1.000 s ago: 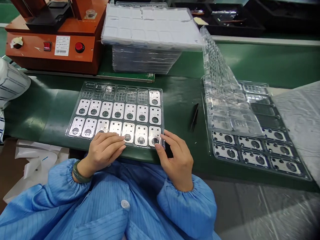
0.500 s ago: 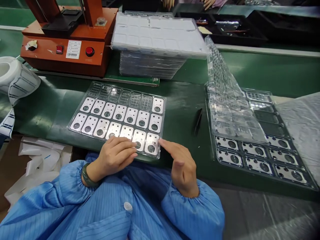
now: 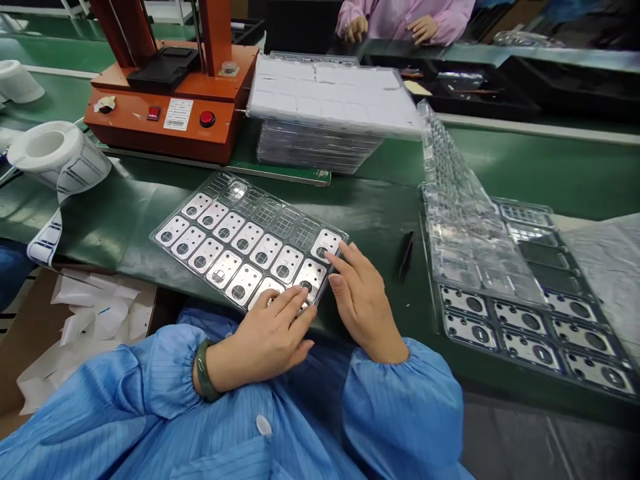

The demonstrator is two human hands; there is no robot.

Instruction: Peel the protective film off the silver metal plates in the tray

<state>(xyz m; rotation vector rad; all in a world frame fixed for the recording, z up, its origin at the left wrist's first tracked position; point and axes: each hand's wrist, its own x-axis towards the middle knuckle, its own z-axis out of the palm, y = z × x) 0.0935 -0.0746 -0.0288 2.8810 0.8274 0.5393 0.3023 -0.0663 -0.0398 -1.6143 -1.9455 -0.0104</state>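
A clear plastic blister tray (image 3: 266, 211) lies at an angle on the green work surface. It holds several flat silver-white plates (image 3: 225, 269), each with small holes and one large round hole; most of the far row of pockets has no plates. My left hand (image 3: 274, 333) rests over the tray's near right corner, fingers stretched across the plates there and partly hiding them. At the tray's right edge is my right hand (image 3: 364, 297), its fingers extended and touching the corner area near a plate, thumb apart.
Black tweezers (image 3: 406, 256) lie right of the tray. Beyond them stands a second tray (image 3: 435, 320) with plates and a tilted clear tray (image 3: 463, 220). Stacked trays (image 3: 320, 143), an orange machine (image 3: 165, 130) and a label roll (image 3: 60, 157) stand behind. A co-worker's hands (image 3: 423, 29) show opposite.
The tray has turned clockwise, its right side now nearer me. My left hand has moved right over the near corner, and my right hand has come up against the right edge. The view has shifted.
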